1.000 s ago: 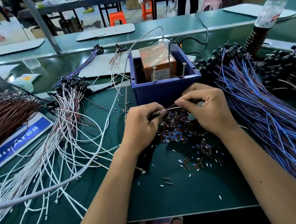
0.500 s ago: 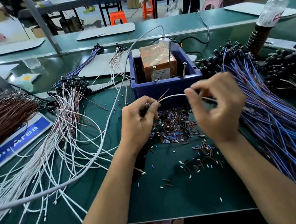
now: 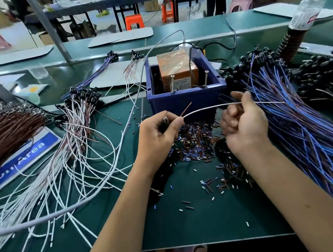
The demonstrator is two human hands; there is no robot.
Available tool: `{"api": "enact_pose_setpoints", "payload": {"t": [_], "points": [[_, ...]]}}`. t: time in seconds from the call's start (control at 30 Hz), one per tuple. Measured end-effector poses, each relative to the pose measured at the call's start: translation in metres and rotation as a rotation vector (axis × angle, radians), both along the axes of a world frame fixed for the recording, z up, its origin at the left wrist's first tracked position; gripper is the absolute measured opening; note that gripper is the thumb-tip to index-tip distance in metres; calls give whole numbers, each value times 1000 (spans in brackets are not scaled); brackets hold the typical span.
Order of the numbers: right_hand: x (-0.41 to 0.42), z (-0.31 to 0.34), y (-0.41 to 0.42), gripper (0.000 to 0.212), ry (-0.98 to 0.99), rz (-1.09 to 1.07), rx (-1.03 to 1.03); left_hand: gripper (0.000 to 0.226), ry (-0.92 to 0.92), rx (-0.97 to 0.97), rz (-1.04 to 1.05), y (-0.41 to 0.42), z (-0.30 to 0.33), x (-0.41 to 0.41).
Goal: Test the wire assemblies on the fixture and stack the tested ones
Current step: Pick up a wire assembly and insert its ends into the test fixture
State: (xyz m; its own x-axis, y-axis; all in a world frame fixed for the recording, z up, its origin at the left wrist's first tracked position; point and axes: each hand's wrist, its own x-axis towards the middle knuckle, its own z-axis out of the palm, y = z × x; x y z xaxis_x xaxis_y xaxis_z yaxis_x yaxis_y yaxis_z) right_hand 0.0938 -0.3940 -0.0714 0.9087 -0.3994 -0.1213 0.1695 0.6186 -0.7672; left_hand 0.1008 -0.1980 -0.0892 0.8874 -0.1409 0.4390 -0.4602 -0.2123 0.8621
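Both hands share one wire assembly point(image 3: 205, 108) above the middle of the green surface point(image 3: 186, 225). Left hand point(image 3: 158, 137) has a closed grip on the assembly's dark connector end, fingers curled round it, with a short brown lead and a long white lead coming out past the thumb. Right hand point(image 3: 244, 125) pinches the white lead between thumb and curled fingers farther to the right, so the lead runs in a shallow arc from one hand to the other and on past the right hand toward the blue bundle.

Just beyond the hands stands the blue bin point(image 3: 185, 99), holding an orange box point(image 3: 176, 69) wrapped in clear tape, with two upright screws point(image 3: 172, 83) at its near rim. A grey cable point(image 3: 123, 132) curves from behind the bin across the surface to the near left. Between the hands and nearer lies a scatter of small brown, blue and white insulation bits point(image 3: 197, 145).

Left of the hands, white and brown wire assemblies point(image 3: 66, 150) with black ends lie fanned out; at the far left is a brown bundle point(image 3: 9, 130) beside a blue sign point(image 3: 26, 152). On the right, a thick pile of blue wire assemblies point(image 3: 304, 130) spreads from far to near.
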Motion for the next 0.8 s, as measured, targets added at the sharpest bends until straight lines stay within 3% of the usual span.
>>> {"api": "enact_pose_setpoints", "payload": {"t": [0.2, 0.4, 0.53, 0.63, 0.7, 0.8], "points": [[2, 5, -20, 37, 44, -246, 105, 19, -9, -1, 36, -4, -3, -2], [0, 7, -17, 46, 41, -278, -51, 24, -15, -157, 90, -5, -2, 1], [-4, 5, -9, 50, -70, -32, -498, 28, -7, -283, 125, -3, 0, 2], [-11, 1, 9, 50, -173, 264, -787, 27, 127, -381, 3, -3, 6, -1], [-13, -2, 20, 52, -216, 402, -881, 30, 248, -400, -127, -4, 7, -4], [-15, -3, 28, 51, -262, 547, -849, 31, 373, -391, -227, -6, 6, -5]]}}
